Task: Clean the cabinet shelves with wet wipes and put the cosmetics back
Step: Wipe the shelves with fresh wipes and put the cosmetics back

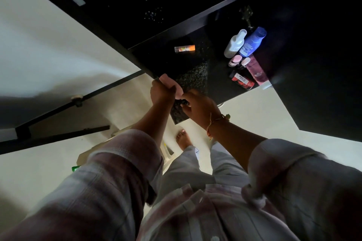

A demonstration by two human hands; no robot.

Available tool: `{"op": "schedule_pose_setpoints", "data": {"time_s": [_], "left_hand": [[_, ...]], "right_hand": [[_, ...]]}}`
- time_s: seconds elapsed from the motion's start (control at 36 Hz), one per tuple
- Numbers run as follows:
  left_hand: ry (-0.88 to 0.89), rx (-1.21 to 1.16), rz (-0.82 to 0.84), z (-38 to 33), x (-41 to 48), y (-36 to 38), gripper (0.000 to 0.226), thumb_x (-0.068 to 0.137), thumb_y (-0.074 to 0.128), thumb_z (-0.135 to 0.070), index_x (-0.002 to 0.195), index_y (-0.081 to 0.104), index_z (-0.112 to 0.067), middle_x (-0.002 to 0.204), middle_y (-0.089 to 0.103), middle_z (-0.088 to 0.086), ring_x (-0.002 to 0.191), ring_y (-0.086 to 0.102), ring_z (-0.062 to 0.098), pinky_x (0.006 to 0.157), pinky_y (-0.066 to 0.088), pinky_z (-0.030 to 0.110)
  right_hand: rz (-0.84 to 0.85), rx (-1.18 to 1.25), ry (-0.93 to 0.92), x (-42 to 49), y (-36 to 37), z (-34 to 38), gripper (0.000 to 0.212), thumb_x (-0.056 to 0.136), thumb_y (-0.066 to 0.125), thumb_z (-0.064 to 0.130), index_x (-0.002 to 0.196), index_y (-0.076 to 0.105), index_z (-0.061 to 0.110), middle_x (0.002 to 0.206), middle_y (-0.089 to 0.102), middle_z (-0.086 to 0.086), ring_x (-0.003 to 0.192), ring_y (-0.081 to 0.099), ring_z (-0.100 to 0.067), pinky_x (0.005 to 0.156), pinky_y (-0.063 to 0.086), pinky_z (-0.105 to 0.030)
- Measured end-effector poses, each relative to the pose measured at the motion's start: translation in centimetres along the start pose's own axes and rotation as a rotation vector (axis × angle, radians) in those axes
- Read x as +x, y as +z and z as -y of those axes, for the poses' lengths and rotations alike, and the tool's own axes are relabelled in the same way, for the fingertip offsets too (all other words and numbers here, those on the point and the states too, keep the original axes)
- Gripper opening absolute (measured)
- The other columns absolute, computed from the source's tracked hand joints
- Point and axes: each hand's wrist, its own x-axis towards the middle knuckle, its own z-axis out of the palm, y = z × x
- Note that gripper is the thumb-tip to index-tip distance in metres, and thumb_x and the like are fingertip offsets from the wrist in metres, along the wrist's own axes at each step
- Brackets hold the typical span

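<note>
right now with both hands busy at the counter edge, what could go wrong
1. The left hand grips a pink item that the right hand pinches, right at the dark counter's edge. If it slips, it may drop toward the bare foot.
2. The orange tube lies on its side and could roll.
3. The red box sits near the front edge, so a wiping sweep might knock it off.

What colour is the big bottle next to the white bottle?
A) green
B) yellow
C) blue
C: the blue bottle stands right beside the white bottle on the dark counter.
</note>
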Motion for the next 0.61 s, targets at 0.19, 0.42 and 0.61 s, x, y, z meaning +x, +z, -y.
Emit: {"op": "schedule_pose_setpoints", "data": {"time_s": [0.19, 0.42, 0.61], "left_hand": [[-0.086, -0.103, -0.027, -0.7, -0.2, 1.1, 0.061, 0.078, 0.073, -0.028, 0.128, 0.047, -0.005, 0.126, 0.058, 0.016, 0.116, 0.057, 0.034, 0.095, 0.049, 0.038], [-0.101, -0.263, 0.064, -3.8, -1.3, 3.8, 0.032, 0.073, 0.079, -0.025, 0.099, 0.065, -0.013, 0.105, 0.07, 0.009, 0.099, 0.067, 0.026, 0.088, 0.055, 0.039], [-0.023, -0.302, 0.151, -7.1, -2.6, 8.4, 0.031, 0.073, 0.08, -0.023, 0.1, 0.068, -0.012, 0.099, 0.07, 0.007, 0.088, 0.066, 0.02, 0.081, 0.056, 0.033]], "right_hand": [[-0.104, 0.003, 0.055, -0.6, -1.7, -2.2, 0.025, 0.09, 0.063, 0.023, 0.111, 0.067, 0.01, 0.11, 0.064, -0.008, 0.088, 0.066, -0.025, 0.075, 0.055, -0.032], [-0.229, 0.027, 0.193, -1.5, -4.2, -5.5, 0.019, 0.084, 0.067, 0.02, 0.101, 0.069, 0.011, 0.099, 0.062, -0.009, 0.078, 0.063, -0.024, 0.067, 0.053, -0.03], [-0.252, -0.049, 0.283, -2.5, -6.4, -8.7, 0.025, 0.085, 0.065, 0.02, 0.108, 0.068, 0.011, 0.105, 0.063, -0.01, 0.088, 0.064, -0.029, 0.07, 0.047, -0.028]]}}
